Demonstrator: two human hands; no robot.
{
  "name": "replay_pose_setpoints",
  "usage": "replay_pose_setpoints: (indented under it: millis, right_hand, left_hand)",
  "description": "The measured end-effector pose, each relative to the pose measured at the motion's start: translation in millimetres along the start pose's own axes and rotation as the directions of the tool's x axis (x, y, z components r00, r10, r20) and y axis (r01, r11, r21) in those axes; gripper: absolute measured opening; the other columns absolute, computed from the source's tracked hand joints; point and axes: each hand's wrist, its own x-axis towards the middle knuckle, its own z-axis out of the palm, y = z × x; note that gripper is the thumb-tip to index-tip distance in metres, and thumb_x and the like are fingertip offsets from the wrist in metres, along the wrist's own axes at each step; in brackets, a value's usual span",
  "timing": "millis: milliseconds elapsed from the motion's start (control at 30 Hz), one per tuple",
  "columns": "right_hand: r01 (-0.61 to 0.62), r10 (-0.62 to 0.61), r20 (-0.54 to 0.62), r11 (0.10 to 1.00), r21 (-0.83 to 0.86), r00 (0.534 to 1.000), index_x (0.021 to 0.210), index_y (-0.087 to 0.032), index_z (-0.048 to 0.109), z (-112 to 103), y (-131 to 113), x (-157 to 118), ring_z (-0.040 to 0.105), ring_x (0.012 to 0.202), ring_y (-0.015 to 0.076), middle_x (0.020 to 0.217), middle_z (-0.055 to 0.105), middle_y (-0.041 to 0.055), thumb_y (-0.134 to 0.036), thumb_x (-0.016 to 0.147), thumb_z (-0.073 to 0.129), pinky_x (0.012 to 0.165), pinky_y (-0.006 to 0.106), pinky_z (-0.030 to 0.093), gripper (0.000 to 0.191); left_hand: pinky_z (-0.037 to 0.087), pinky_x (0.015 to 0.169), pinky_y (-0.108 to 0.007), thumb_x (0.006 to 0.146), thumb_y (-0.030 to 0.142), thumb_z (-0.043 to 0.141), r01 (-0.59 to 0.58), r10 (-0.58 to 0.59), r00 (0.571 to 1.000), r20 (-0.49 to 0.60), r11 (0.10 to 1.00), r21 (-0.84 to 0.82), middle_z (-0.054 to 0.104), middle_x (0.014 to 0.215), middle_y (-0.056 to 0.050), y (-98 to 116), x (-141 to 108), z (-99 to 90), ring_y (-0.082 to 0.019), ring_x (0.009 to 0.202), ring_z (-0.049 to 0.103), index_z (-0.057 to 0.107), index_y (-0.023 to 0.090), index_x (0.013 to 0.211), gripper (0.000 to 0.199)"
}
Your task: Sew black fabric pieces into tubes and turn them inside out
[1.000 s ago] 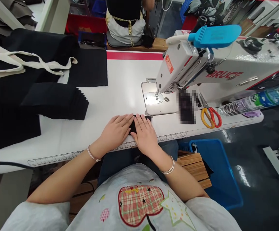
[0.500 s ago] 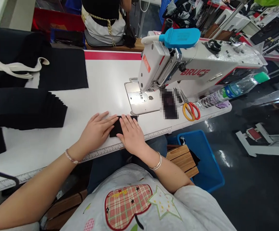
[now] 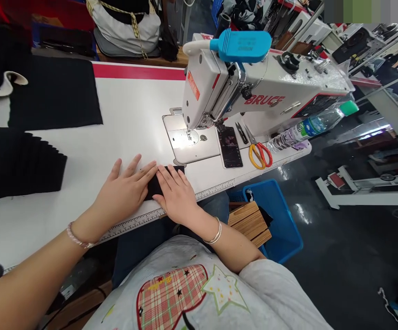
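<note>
With the left hand fingers spread and the right hand fingers close together, both pressing flat on the black fabric piece on the white table top, just short of the sewing machine's needle plate, uneven pressure could skew the piece or drag its edges out of line.

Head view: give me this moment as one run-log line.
left hand: flat on black fabric | right hand: flat on it too | near: sewing machine, scissors, phone
</note>
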Motion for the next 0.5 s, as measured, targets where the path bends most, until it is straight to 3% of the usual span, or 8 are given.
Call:
replay_pose_setpoints:
  millis: [333,500]
  right_hand:
    - [0.001,-0.001,-0.005,1.0,-0.026,1.0,0.148,-0.006,0.036,3,1,-1,0.024,0.147,0.0274,0.159,0.031,0.009,-0.044,0.102,0.031,0.122,0.044,0.021,0.06]
    - [0.0,0.0,-0.011,1.0,-0.023,1.0,0.149,-0.007,0.035,3,1,-1,0.023,0.148,0.027,0.159,0.03,0.0091,-0.044,0.102,0.03,0.122,0.044,0.021,0.06]
  left_hand:
    - [0.019,0.113,-0.071,0.096,0.025,0.029,-0.003,0.001,0.999,-0.039,1.0,-0.031,0.044,0.151,-0.006,-2,-1,8.4,-0.038,0.146,0.024,0.034,0.021,0.151,0.055]
    - [0.022,0.116,-0.066,0.099,0.03,0.033,0.008,-0.007,0.993,-0.12,1.0,0.008,0.056,0.14,-0.006,-6,-10,2.7,-0.036,0.143,0.033,0.053,0.023,0.138,0.044]
